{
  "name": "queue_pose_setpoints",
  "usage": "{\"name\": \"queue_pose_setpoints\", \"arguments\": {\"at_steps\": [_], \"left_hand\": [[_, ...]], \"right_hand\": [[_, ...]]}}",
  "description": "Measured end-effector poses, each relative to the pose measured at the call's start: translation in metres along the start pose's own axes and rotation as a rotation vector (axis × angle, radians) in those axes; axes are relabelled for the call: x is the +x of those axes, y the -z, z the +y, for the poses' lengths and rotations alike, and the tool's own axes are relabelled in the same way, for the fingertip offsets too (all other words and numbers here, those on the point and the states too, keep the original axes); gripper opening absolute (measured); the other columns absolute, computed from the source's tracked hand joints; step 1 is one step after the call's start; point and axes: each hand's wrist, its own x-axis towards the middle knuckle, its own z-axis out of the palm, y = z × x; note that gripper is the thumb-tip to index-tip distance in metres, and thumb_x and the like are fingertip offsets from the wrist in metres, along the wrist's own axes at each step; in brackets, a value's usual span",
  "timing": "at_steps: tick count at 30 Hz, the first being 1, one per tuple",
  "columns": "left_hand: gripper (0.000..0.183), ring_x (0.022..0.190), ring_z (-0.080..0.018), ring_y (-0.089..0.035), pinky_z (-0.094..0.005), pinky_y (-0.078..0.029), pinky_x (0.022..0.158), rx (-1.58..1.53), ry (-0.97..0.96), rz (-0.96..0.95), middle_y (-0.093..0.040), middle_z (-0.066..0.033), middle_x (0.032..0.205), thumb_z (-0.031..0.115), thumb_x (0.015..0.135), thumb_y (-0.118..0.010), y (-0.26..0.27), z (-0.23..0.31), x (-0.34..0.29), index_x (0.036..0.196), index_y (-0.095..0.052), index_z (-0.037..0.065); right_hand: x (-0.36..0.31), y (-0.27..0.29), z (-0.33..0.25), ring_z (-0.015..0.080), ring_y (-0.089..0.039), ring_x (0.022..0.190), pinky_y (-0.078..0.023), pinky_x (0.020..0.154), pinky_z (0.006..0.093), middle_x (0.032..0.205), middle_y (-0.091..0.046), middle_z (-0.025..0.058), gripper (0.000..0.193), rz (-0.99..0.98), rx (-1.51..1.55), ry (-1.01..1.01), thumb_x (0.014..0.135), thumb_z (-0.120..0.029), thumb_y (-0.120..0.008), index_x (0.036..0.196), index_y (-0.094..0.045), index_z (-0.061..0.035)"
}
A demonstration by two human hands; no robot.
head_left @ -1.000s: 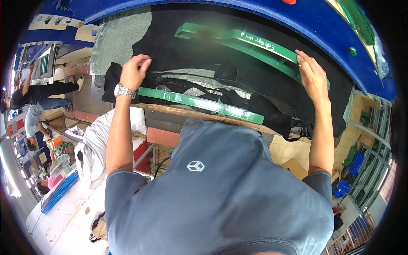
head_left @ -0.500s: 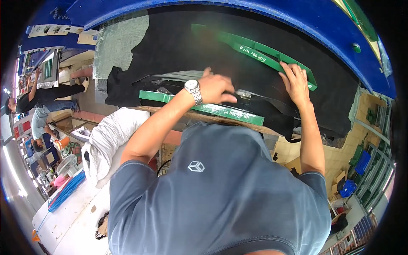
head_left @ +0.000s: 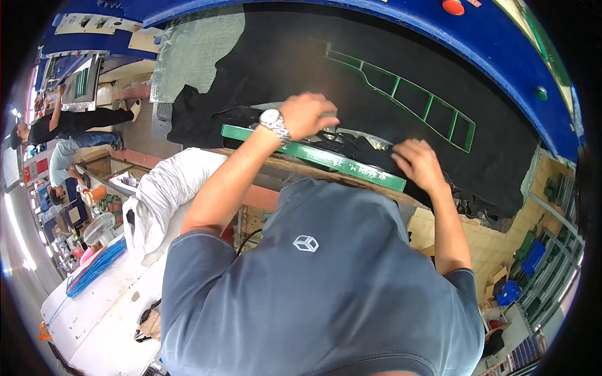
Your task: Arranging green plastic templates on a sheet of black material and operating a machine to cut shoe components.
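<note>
A wide sheet of black fabric (head_left: pixel 282 56) covers the bed of a blue machine. A green open-frame cutting form (head_left: pixel 401 94) lies flat on the fabric, beyond both hands. A green bar (head_left: pixel 326 160) runs along the near edge of the bed. My left hand (head_left: pixel 307 116), with a metal wristwatch, is curled over crumpled fabric and a shiny grey patch (head_left: pixel 330 131) just behind the bar. Whatever is under its fingers is hidden. My right hand (head_left: pixel 419 164) lies on the loose black fabric at the bar's right end, with its fingers bent into the cloth.
The blue machine frame (head_left: pixel 501 50) arches over the bed, with a red button (head_left: pixel 453 6) on it. A white bundle (head_left: pixel 163 188) lies on a white table (head_left: pixel 94 301) to my left. Other people (head_left: pixel 69 125) work at the far left. Blue crates (head_left: pixel 533 257) stand lower right.
Both hands have drawn back from the green frame to the near edge. The frame now lies alone on the fabric. My left hand has moved right and closer to the bar.
</note>
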Motion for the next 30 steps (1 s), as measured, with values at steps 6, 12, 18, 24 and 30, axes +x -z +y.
{"name": "queue_pose_setpoints", "arguments": {"at_steps": [6,12,18,24,30], "left_hand": [[0.054,0.128,-0.0424,-0.061,-0.053,-0.055,0.102,0.496,0.382,0.552,-0.063,-0.0228,0.142,0.042,0.088,-0.082,0.035,-0.128,-0.053,0.134,-0.07,0.017],[0.087,0.129,-0.0478,-0.06,-0.0636,-0.051,0.101,0.327,0.915,0.37,-0.065,-0.0247,0.138,0.069,0.077,-0.083,0.057,-0.232,-0.121,0.142,-0.062,0.016],[0.056,0.079,-0.027,-0.07,-0.0403,-0.055,0.077,0.071,0.883,0.458,-0.075,-0.0143,0.087,0.05,0.079,-0.093,0.069,-0.244,-0.124,0.098,-0.073,0.002],[0.048,0.098,-0.0361,-0.076,-0.0442,-0.057,0.085,-0.003,0.938,0.466,-0.078,-0.0206,0.1,0.042,0.081,-0.092,0.074,-0.245,-0.124,0.101,-0.075,0.001],[0.042,0.1,-0.0386,-0.075,-0.0444,-0.057,0.086,0.021,0.959,0.448,-0.079,-0.0201,0.101,0.038,0.084,-0.09,0.074,-0.242,-0.125,0.102,-0.076,0.003]], "right_hand": [[-0.012,0.012,0.008,0.0336,-0.072,0.085,-0.058,0.077,0.0414,0.097,-0.075,0.0147,0.009,-0.075,0.281,-0.149,0.091,-0.005,-0.074,0.097,-0.077,0.0001],[0.045,0.05,0.036,0.0334,-0.051,0.14,-0.044,0.112,0.0486,0.15,-0.057,0.0126,0.067,0.231,-0.39,-0.234,0.085,-0.028,-0.085,0.146,-0.062,-0.0113],[0.081,0.048,0.06,0.0369,-0.053,0.137,-0.042,0.115,0.0464,0.145,-0.059,0.0158,0.082,-0.085,-0.293,-0.264,0.08,-0.03,-0.087,0.151,-0.054,-0.0052],[0.096,0.034,0.04,0.0379,-0.056,0.13,-0.045,0.113,0.0464,0.138,-0.06,0.0169,0.077,-0.076,-0.169,-0.193,0.08,-0.027,-0.085,0.146,-0.056,0.0009],[0.135,0.014,0.008,0.0388,-0.055,0.132,-0.046,0.113,0.0485,0.139,-0.06,0.0166,0.079,-0.122,-0.176,-0.118,0.08,-0.03,-0.086,0.147,-0.056,-0.0026]]}}
